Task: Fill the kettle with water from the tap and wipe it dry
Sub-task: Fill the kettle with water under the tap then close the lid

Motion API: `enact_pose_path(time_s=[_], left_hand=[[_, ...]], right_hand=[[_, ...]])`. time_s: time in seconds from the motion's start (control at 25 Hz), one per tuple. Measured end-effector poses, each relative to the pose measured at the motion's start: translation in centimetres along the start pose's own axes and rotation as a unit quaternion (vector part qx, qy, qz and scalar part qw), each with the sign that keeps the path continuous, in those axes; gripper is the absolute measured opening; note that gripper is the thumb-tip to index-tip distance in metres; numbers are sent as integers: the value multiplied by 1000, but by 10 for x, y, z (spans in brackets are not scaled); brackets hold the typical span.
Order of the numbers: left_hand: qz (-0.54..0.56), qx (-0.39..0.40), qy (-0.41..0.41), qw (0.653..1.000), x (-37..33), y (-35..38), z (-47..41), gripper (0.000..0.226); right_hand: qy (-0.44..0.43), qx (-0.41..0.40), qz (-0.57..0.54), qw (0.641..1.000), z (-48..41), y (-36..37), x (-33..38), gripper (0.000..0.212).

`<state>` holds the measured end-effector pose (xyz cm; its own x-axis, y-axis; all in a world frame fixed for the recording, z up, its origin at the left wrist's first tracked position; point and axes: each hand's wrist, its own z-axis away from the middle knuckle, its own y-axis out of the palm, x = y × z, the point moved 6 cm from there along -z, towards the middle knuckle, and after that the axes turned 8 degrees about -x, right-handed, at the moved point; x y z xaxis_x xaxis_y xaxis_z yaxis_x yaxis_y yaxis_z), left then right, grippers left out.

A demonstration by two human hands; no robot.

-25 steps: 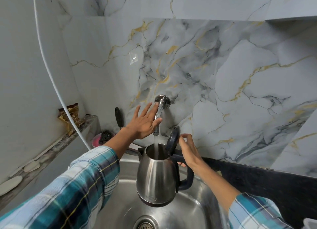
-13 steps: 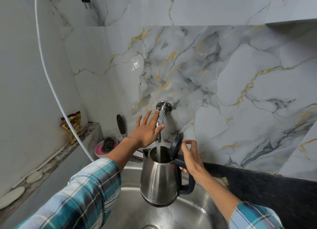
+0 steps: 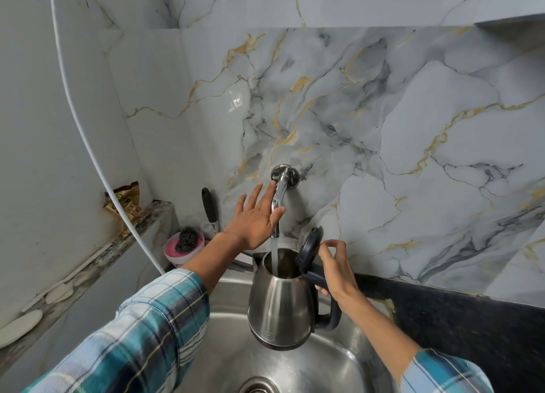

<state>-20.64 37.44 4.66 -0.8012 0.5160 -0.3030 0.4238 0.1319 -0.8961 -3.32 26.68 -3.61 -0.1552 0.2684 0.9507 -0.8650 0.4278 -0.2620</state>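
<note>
scrubber tub (image 3: 184,245): pink tub with a dark scouring pad is sitting on the corner ledge at the far left, well out of the way. no drying cloth is showing anywhere that I can spot.

left hand (image 3: 255,220): it's hovering flat with the fingers fanned out wide, thumb side touching the spout. it isn't gripping anything, so I'd be keeping it parked right there, ready to shut the water off.

tap (image 3: 280,195): water is running straight down in a thin stream. a gentle flow like this is helping, less splash on the outside means less wiping later.

kettle (image 3: 280,301): it's hanging in the air over the sink (image 3: 339,363), mouth directly under the stream, lid flipped up. can't see the water level inside, so I'd be watching it closely.

right hand (image 3: 334,270): fingers are wrapping the dark handle, thumb and forefinger pinching near the lid's edge. it's getting heavier, so I'd be keeping the wrist level.
</note>
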Motion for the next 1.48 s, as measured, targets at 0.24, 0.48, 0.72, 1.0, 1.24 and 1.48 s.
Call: enact_pose_path(time_s=[0.24,0.48,0.72,1.0,1.24,1.48], left_hand=[[2,-2,-2,1000,0,1,1,69],[-2,-6,-5,1000,-2,-1,0,67],[-4,-9,-3,1000,-2,1,-1,68],[-4,-9,-1,1000,-2,0,-1,68],[0,-12,-1,1000,-1,1,-1,69],[7,-13,-3,1000,0,3,0,68]], right_hand=[[3,6,12,1000,5,2,-2,65],[11,13,-3,1000,7,3,-3,60],[12,25,-11,1000,10,5,0,62],[13,33,-18,999,13,8,-2,56],[12,38,-12,999,15,10,-4,58],[16,37,-16,999,15,10,-7,55]])
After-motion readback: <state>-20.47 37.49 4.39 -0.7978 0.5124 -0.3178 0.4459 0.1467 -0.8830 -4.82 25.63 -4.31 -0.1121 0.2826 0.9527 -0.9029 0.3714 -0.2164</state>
